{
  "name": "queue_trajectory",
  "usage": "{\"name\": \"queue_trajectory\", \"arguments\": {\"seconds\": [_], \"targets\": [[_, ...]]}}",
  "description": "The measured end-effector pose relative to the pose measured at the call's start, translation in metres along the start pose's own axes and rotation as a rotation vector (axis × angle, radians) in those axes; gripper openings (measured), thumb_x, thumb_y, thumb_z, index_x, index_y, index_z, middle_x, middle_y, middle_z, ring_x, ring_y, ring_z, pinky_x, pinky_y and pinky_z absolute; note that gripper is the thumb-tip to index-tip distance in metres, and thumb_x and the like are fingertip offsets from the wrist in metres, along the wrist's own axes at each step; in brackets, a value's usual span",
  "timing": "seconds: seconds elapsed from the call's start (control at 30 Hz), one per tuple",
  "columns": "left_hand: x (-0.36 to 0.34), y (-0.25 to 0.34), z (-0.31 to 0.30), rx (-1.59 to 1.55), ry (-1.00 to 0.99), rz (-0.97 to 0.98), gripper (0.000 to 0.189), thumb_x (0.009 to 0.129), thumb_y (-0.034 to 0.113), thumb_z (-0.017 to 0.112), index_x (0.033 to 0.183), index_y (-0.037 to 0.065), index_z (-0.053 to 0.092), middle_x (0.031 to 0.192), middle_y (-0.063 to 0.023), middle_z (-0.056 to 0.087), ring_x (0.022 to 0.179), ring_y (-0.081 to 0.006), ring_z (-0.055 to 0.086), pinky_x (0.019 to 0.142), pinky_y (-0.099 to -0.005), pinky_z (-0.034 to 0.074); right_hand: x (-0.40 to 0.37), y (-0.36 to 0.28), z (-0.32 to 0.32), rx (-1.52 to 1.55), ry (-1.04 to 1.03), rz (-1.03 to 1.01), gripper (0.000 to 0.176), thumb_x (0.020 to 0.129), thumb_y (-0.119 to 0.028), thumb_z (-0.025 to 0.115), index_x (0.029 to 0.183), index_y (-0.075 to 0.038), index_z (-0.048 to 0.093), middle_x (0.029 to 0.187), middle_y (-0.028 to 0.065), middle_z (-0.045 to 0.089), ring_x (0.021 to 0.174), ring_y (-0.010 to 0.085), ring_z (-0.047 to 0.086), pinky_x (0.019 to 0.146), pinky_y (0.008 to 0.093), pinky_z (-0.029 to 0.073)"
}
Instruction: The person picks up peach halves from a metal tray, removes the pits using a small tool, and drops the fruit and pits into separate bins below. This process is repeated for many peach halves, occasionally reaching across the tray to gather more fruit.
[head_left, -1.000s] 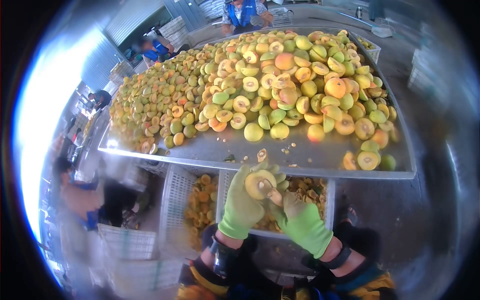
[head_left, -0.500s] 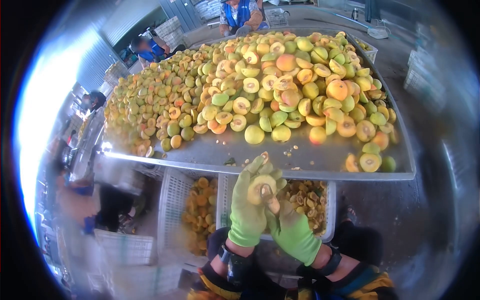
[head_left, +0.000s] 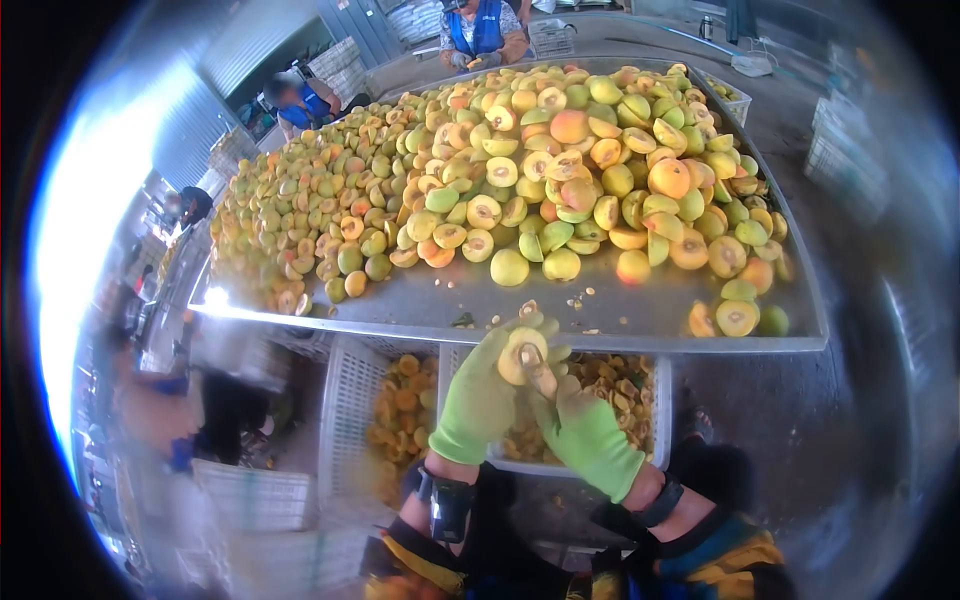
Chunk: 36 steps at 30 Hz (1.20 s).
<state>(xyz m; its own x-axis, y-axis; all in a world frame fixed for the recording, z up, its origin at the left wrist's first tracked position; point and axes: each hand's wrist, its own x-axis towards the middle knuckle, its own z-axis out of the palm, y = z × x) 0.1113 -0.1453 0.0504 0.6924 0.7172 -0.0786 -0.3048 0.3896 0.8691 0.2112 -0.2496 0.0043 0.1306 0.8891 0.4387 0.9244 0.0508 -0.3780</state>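
Both my hands wear yellow-green gloves and meet just below the near edge of a metal table. In my left hand is a halved fruit, its cut face toward me. My right hand is closed on a small brownish tool, whose tip touches the cut face. A heap of halved and whole yellow-green fruit covers much of the table. Beneath my hands stands a white crate with fruit pieces in it.
Another white crate holding orange fruit pieces is to the left. Across the table a person in a blue vest handles something; a second person is at the far left. Small scraps lie near the table's front edge.
My left hand and the fruit half have shifted slightly up, and the left wrist has moved left. The person across the table has raised their head and hands a little.
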Motion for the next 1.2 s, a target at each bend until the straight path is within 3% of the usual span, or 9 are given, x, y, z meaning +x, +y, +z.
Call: {"name": "queue_trajectory", "arguments": {"seconds": [0.07, 0.13, 0.57, 0.67, 0.73, 0.83, 0.93, 1.1, 1.2], "targets": [[-0.002, -0.008, -0.013, -0.046, 0.003, -0.019, 0.052, 0.101, 0.040, 0.045, 0.130, -0.003, 0.049, 0.128, -0.0187, 0.057, 0.112, -0.0350, 0.059, 0.101, -0.0499, 0.046, 0.002, -0.002, -0.008, 0.280, -0.131, 0.218, 0.030, 0.088, -0.007, 0.061, 0.117, 0.002, 0.055, 0.075, 0.0176, 0.062, 0.059, 0.0312, 0.061, 0.049, 0.0389, 0.046], [-0.005, -0.010, -0.011, -0.096, 0.009, -0.036, 0.052, 0.100, 0.039, 0.046, 0.130, -0.003, 0.049, 0.127, -0.0191, 0.058, 0.111, -0.0359, 0.060, 0.101, -0.0504, 0.046, -0.001, -0.006, -0.009, 0.430, 0.061, 0.239, 0.021, 0.096, -0.019, 0.059, 0.086, -0.001, 0.056, 0.066, 0.0175, 0.060, 0.058, 0.0333, 0.062, 0.049, 0.0419, 0.045], [-0.003, -0.009, 0.009, -0.315, 0.246, 0.058, 0.050, 0.095, 0.045, 0.054, 0.120, 0.001, 0.054, 0.111, -0.0131, 0.062, 0.097, -0.0276, 0.064, 0.092, -0.0458, 0.052, 0.006, -0.010, -0.012, 0.385, -0.022, 0.201, 0.015, 0.090, -0.013, 0.064, 0.093, -0.001, 0.056, 0.061, 0.0167, 0.054, 0.049, 0.0349, 0.057, 0.043, 0.0405, 0.042], [-0.002, -0.009, 0.013, -0.222, 0.273, 0.062, 0.050, 0.096, 0.045, 0.052, 0.119, 0.001, 0.053, 0.110, -0.0123, 0.061, 0.096, -0.0261, 0.064, 0.092, -0.0450, 0.052, 0.005, -0.010, -0.016, 0.349, 0.030, 0.011, 0.018, 0.093, -0.017, 0.061, 0.095, 0.000, 0.057, 0.061, 0.0145, 0.054, 0.045, 0.0298, 0.055, 0.042, 0.0373, 0.041], [-0.003, -0.011, 0.017, -0.175, 0.265, 0.087, 0.050, 0.097, 0.046, 0.051, 0.120, 0.002, 0.053, 0.112, -0.0122, 0.060, 0.096, -0.0259, 0.064, 0.093, -0.0448, 0.052, 0.007, -0.015, -0.024, 1.090, -0.263, 0.392, 0.025, 0.096, -0.024, 0.056, 0.097, 0.001, 0.057, 0.061, 0.0085, 0.054, 0.043, 0.0200, 0.052, 0.041, 0.0319, 0.039], [-0.006, -0.012, 0.023, -0.199, 0.268, 0.185, 0.050, 0.098, 0.046, 0.051, 0.121, 0.003, 0.051, 0.115, -0.0125, 0.059, 0.097, -0.0269, 0.064, 0.094, -0.0459, 0.052, 0.021, -0.022, -0.057, 1.370, -0.533, 0.739, 0.035, 0.099, -0.033, 0.051, 0.095, 0.001, 0.057, 0.063, 0.0035, 0.054, 0.044, 0.0121, 0.049, 0.040, 0.0278, 0.038], [-0.004, -0.010, 0.026, -0.224, 0.239, 0.222, 0.053, 0.097, 0.046, 0.050, 0.127, 0.003, 0.048, 0.119, -0.0137, 0.058, 0.097, -0.0282, 0.064, 0.096, -0.0470, 0.051, 0.023, -0.003, -0.062, 1.690, -0.739, 0.858, 0.038, 0.099, -0.038, 0.051, 0.099, -0.001, 0.057, 0.065, 0.0030, 0.055, 0.045, 0.0098, 0.049, 0.039, 0.0249, 0.039], [0.006, -0.008, -0.005, -0.214, 0.107, -0.231, 0.053, 0.097, 0.047, 0.051, 0.118, -0.001, 0.058, 0.108, -0.0165, 0.064, 0.087, -0.0290, 0.066, 0.082, -0.0469, 0.056, 0.021, 0.004, -0.065, 1.264, -0.693, 0.774, 0.042, 0.099, -0.043, 0.050, 0.097, -0.002, 0.056, 0.068, 0.0035, 0.055, 0.044, 0.0097, 0.048, 0.039, 0.0229, 0.039], [0.004, -0.014, 0.004, -0.112, 0.238, -0.163, 0.051, 0.096, 0.047, 0.052, 0.108, -0.001, 0.063, 0.095, -0.0157, 0.066, 0.073, -0.0275, 0.066, 0.069, -0.0420, 0.057, 0.015, 0.000, -0.060, 1.318, -0.722, 0.773, 0.047, 0.099, -0.048, 0.049, 0.096, -0.002, 0.057, 0.069, 0.0031, 0.054, 0.043, 0.0094, 0.046, 0.039, 0.0226, 0.039]]}}
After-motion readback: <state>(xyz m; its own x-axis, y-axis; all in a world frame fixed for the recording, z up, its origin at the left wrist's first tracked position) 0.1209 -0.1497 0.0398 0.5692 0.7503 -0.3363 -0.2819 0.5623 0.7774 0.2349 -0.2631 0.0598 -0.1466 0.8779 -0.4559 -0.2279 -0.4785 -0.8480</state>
